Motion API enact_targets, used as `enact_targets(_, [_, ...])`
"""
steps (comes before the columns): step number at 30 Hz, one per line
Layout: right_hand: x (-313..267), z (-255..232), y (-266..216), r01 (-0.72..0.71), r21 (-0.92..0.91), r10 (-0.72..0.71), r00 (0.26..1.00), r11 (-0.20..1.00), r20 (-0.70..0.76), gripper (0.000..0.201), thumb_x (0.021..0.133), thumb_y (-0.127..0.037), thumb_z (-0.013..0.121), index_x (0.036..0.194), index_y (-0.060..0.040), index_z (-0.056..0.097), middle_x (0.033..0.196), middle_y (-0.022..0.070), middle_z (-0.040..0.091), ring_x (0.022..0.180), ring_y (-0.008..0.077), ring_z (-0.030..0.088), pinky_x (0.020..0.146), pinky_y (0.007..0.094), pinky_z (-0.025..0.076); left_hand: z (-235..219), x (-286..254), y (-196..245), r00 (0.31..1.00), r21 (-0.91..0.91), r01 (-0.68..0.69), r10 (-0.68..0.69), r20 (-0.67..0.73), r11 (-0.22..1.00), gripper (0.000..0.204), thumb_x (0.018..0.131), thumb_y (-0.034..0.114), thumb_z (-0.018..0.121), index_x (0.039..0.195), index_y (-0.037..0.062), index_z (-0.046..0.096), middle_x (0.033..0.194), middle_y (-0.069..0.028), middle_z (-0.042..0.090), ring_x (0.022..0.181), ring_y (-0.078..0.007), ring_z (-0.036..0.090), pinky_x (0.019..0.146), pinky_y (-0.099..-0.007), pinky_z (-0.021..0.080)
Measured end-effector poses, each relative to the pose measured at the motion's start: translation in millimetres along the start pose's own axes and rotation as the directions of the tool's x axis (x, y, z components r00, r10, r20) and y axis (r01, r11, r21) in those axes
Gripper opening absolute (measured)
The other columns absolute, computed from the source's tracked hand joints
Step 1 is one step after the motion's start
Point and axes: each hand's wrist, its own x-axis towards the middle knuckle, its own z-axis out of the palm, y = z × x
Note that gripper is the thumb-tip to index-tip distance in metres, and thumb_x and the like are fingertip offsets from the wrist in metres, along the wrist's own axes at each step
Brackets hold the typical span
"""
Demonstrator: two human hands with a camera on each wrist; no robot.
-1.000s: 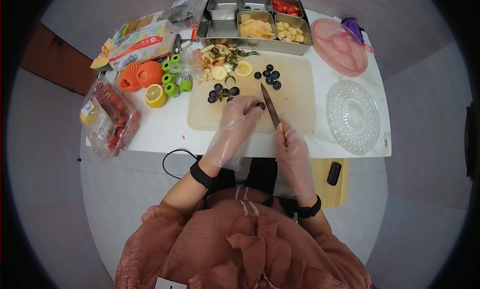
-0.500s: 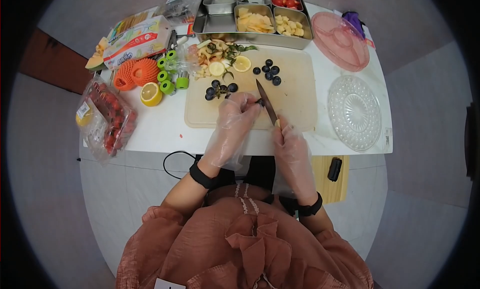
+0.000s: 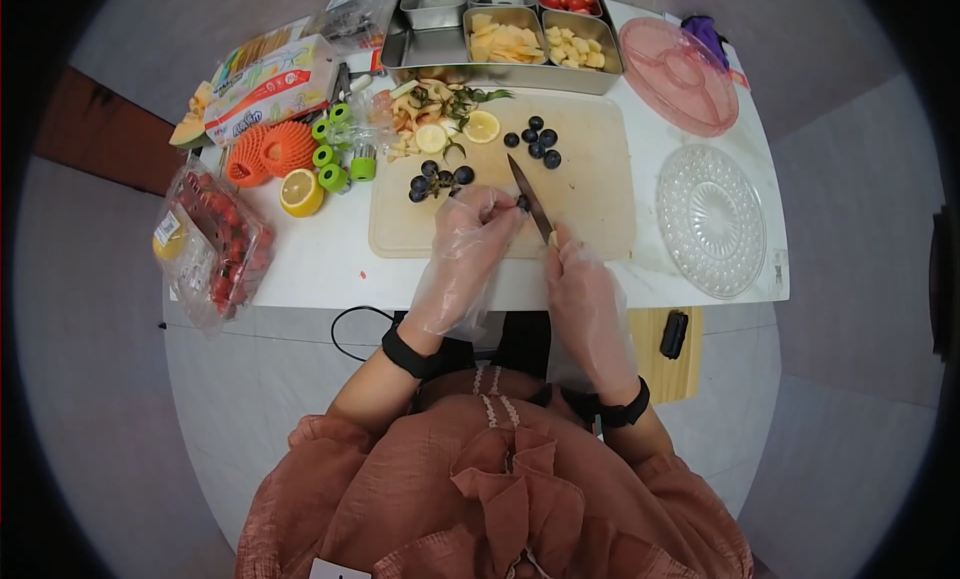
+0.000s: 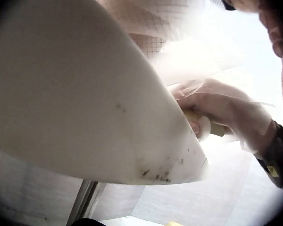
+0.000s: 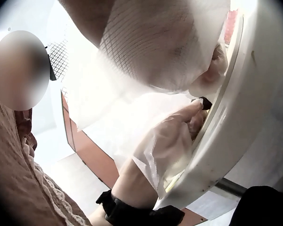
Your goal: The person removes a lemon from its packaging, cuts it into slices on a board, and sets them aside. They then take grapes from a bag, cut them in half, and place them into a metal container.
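In the head view, my gloved left hand (image 3: 465, 244) pinches a dark grape (image 3: 523, 205) between thumb and fingertips. My gloved right hand (image 3: 590, 294) grips a knife (image 3: 530, 197) by its pale handle, the blade angled up and left right beside that grape. Both work over the front of a cream cutting board (image 3: 590, 204). Dark grapes (image 3: 429, 169) with stems lie left of the blade, others (image 3: 547, 139) farther back. In the right wrist view, the held grape (image 5: 206, 102) shows at the left fingertips. From the left wrist, the knife handle (image 4: 217, 129) is visible in the right hand.
Fruit trimmings (image 3: 430, 104) and a lemon slice (image 3: 482, 127) sit on the board's back left. Behind stands a steel tray (image 3: 560, 79) of cut fruit. A clear plate (image 3: 710, 219) is at right; a cut lemon (image 3: 301, 193) and a strawberry pack (image 3: 215, 239) are at left.
The head view has shifted slightly. Both hands keep their holds, and the pinched grape stays close to the blade with only small finger movement.
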Motion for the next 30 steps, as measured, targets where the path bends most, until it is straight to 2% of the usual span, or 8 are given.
enact_targets(3, [-1,-4,-4,-0.001,-0.029,0.000,1.000,1.000,-0.004,0.020,0.100,-0.011,0.053,0.115,0.0007,0.059,0.084,0.0248,0.062,0.079,0.0429,0.065,0.065,0.0502,0.051,0,0,0,0.999,-0.028,0.033,-0.033,0.011,0.999,0.019,0.089,0.009,0.068,0.097,-0.0077,0.067,0.085,-0.0105,0.063,0.075,-0.0145,0.057,0.069,-0.0304,0.048])
enact_targets(5, [-2,-6,-4,-0.070,-0.060,0.075,0.993,0.996,0.087,0.021,0.100,-0.012,0.052,0.115,0.0006,0.059,0.084,0.0247,0.063,0.079,0.0439,0.064,0.066,0.0507,0.051,2,-1,1,0.999,-0.043,0.049,-0.049,-0.015,0.998,0.021,0.089,0.009,0.069,0.102,-0.0073,0.068,0.088,-0.0111,0.063,0.076,-0.0154,0.058,0.071,-0.0305,0.049])
enact_targets(11, [-4,-12,-9,-0.109,0.003,0.108,0.987,0.994,0.120,0.021,0.101,-0.014,0.049,0.116,-0.0009,0.055,0.089,0.0254,0.064,0.084,0.0456,0.064,0.069,0.0529,0.051,2,-2,0,0.998,-0.095,0.061,-0.062,-0.006,0.994,0.023,0.089,0.008,0.069,0.106,-0.0078,0.068,0.091,-0.0116,0.064,0.078,-0.0154,0.059,0.073,-0.0294,0.049])
enact_targets(18, [2,-15,-12,-0.149,0.005,0.145,0.969,0.989,0.198,0.016,0.098,-0.010,0.048,0.110,-0.0020,0.053,0.092,0.0256,0.064,0.088,0.0456,0.064,0.073,0.0531,0.051,0,-2,6,0.998,-0.031,0.059,-0.059,0.001,0.998,0.022,0.089,0.009,0.069,0.105,-0.0072,0.068,0.092,-0.0114,0.063,0.081,-0.0155,0.059,0.074,-0.0297,0.049])
enact_targets(21, [-3,-10,-7,-0.119,0.022,0.115,0.983,0.993,0.145,0.017,0.097,-0.008,0.048,0.112,-0.0016,0.053,0.092,0.0254,0.064,0.089,0.0453,0.064,0.074,0.0526,0.051,0,-3,7,0.998,-0.021,0.069,-0.069,0.000,0.997,0.020,0.089,0.009,0.069,0.101,-0.0069,0.068,0.091,-0.0111,0.062,0.081,-0.0158,0.059,0.073,-0.0304,0.048])
enact_targets(24, [-7,-10,-4,-0.080,-0.021,0.082,0.988,0.997,0.128,0.022,0.096,-0.007,0.047,0.117,-0.0008,0.054,0.092,0.0246,0.064,0.088,0.0445,0.064,0.073,0.0515,0.052,-1,-4,10,1.000,0.029,0.000,0.000,-0.016,1.000,0.018,0.088,0.009,0.069,0.097,-0.0067,0.068,0.089,-0.0105,0.061,0.079,-0.0158,0.057,0.072,-0.0307,0.047])
enact_targets(26, [-7,-12,-5,-0.081,-0.057,0.090,0.979,0.995,0.184,0.028,0.095,-0.004,0.046,0.123,-0.0005,0.053,0.094,0.0239,0.064,0.087,0.0436,0.065,0.072,0.0505,0.052,-2,-3,8,0.996,0.091,-0.090,0.092,-0.018,0.992,0.017,0.088,0.009,0.069,0.095,-0.0066,0.068,0.087,-0.0099,0.060,0.078,-0.0157,0.057,0.071,-0.0304,0.047])
enact_targets(30, [-5,-12,-7,-0.117,0.033,0.110,0.980,0.993,0.164,0.029,0.102,-0.016,0.048,0.126,-0.0017,0.057,0.098,0.0288,0.064,0.089,0.0479,0.063,0.076,0.0546,0.049,0,-2,2,1.000,-0.029,0.005,-0.005,-0.017,1.000,0.017,0.088,0.009,0.069,0.095,-0.0065,0.068,0.088,-0.0101,0.061,0.078,-0.0160,0.057,0.071,-0.0304,0.047])
